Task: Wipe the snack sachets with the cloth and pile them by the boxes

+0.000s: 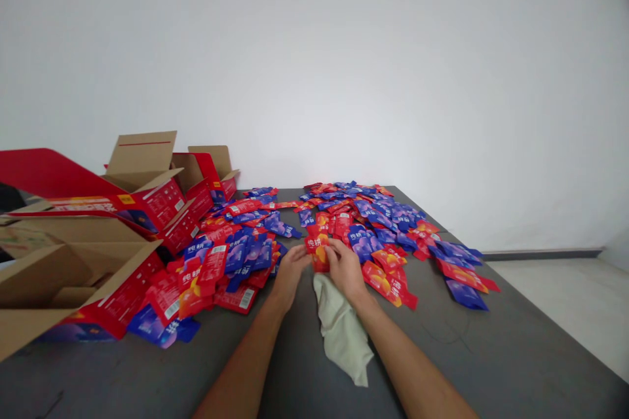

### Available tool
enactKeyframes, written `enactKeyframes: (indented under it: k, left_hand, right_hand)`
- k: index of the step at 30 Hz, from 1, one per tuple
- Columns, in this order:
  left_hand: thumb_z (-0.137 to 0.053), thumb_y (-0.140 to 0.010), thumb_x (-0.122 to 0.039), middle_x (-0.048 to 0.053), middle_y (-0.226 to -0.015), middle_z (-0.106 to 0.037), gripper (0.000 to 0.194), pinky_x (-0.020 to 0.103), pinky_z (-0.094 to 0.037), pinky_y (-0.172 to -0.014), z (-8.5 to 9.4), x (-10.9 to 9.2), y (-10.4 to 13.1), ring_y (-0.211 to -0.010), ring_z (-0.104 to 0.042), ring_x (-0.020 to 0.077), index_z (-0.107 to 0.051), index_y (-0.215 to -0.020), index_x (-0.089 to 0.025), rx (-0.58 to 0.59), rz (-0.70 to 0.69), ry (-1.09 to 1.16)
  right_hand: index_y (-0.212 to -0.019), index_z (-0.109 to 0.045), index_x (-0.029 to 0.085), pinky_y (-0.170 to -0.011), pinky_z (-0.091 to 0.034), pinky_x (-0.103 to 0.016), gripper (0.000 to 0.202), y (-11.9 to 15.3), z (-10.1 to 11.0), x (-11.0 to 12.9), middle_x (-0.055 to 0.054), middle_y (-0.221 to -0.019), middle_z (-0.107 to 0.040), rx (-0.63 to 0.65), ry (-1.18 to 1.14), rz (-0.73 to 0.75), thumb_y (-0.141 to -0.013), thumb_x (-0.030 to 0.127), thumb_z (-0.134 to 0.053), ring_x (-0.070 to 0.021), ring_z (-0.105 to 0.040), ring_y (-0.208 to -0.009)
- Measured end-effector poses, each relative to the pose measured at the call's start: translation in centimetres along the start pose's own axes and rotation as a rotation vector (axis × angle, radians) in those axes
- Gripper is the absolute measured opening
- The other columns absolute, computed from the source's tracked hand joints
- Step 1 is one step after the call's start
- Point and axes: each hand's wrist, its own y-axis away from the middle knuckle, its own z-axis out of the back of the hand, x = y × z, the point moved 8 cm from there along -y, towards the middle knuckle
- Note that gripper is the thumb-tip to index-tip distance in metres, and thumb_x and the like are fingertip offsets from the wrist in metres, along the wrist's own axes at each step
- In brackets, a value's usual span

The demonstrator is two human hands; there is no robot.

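Observation:
A small red packet point(319, 260) with orange shapes and white lettering is held up in front of me over the table. My left hand point(289, 273) is closed at its left edge, fingertips on the wrapper. From the other side my right hand point(346, 270) pinches it, thumb and fingers over the right edge. Just below the packet, between my forearms, lies a crumpled pale green cloth point(341, 330). Loose red and blue packets point(250, 252) are heaped beside my left hand, and more packets point(386, 275) lie close to my right hand.
Open red cardboard boxes point(115, 288) stand along the left side, their flaps sticking out. A wide spread of packets point(373, 209) covers the far part of the dark grey table point(442, 340). Behind it rises a white wall point(344, 65); pale floor point(565, 288) shows past the right edge.

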Motion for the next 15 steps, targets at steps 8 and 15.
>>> enactKeyframes:
  k: [8, 15]
  left_hand:
    - [-0.070, -0.074, -0.025, 0.009, -0.102, -0.072, 0.041, 0.032, -0.052, -0.082, -2.2, -0.1, 0.4, -0.088, -0.068, 0.0193, -0.066, -0.114, -0.017, 0.156, -0.068, 0.055]
    - [-0.069, -0.067, -0.020, 0.006, -0.092, -0.071, 0.037, 0.027, -0.053, -0.067, 1.2, 0.0, -0.7, -0.072, -0.067, 0.0153, -0.062, -0.103, -0.017, -0.054, -0.028, 0.074]
  right_hand:
    - [-0.111, -0.060, 0.019, -0.086, -0.053, -0.033, 0.028, 0.3, -0.3, -0.9, -0.008, -0.103, -0.073, -0.032, -0.076, -0.085, -0.094, 0.036, -0.047, -0.0205, -0.069, -0.093]
    - [-0.098, -0.064, 0.020, -0.081, -0.047, -0.032, 0.035, 2.8, -2.1, 0.2, -0.009, -0.096, -0.068, 0.299, 0.464, -0.018, -0.087, 0.053, -0.058, -0.0221, -0.064, -0.090]
